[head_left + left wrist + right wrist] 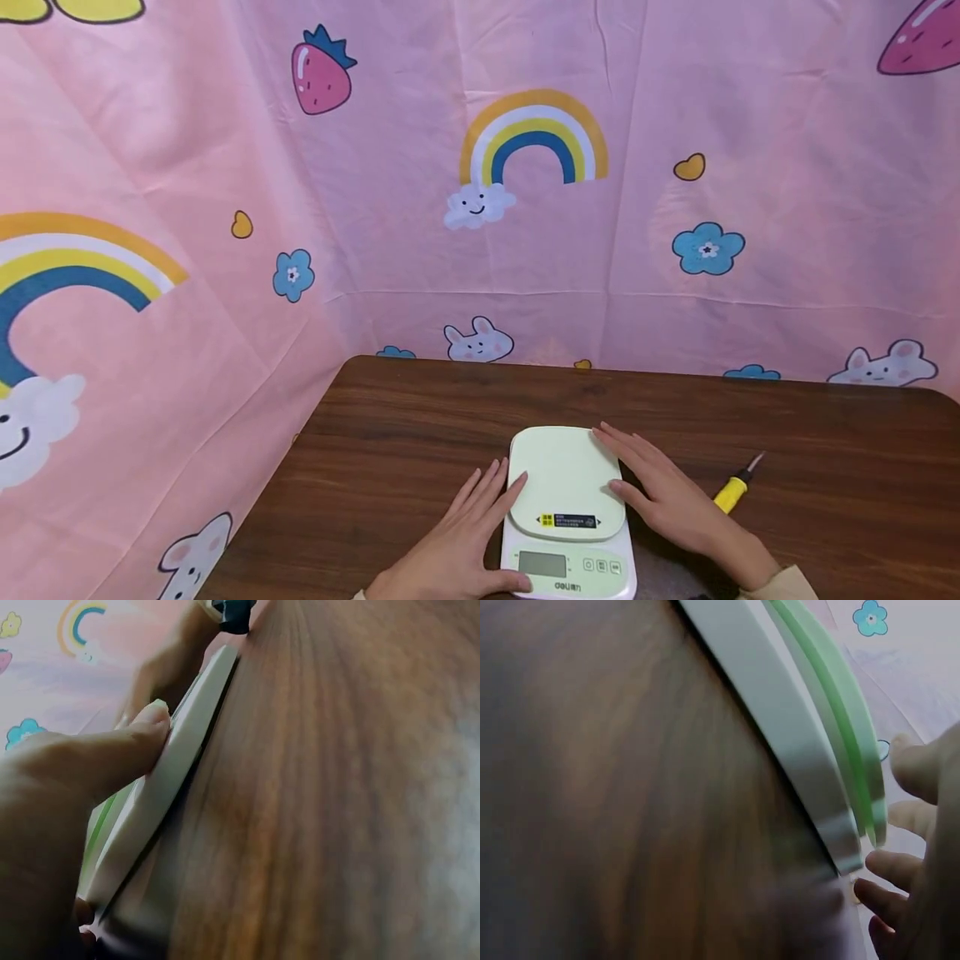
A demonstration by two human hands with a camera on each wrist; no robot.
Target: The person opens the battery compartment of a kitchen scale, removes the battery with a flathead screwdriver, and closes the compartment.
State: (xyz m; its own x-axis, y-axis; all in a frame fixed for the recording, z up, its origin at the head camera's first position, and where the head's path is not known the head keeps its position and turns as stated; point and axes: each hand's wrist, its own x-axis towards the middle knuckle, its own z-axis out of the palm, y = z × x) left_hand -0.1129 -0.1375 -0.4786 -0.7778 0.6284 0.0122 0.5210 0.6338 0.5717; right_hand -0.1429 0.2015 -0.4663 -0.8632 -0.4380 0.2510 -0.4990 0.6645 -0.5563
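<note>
A pale green-and-white kitchen scale [567, 479] lies on the dark wooden table, its display and buttons towards the person. The left hand [463, 533] rests along its left side with straight fingers. Its index fingertip overlaps the weighing plate's edge, and its thumb [127, 750] is on the front panel near the display. At the right side is the right hand [671, 492], fingers extended towards the far right corner and thumb at the plate's edge. In the right wrist view, the right fingers [892, 870] are spread beside the scale's edge [780, 697].
A screwdriver [731, 493] with a yellow and black handle lies on the table just right of the right hand, tip pointing away. The wooden table [420, 408] meets a pink patterned cloth [405, 233] at its back and left.
</note>
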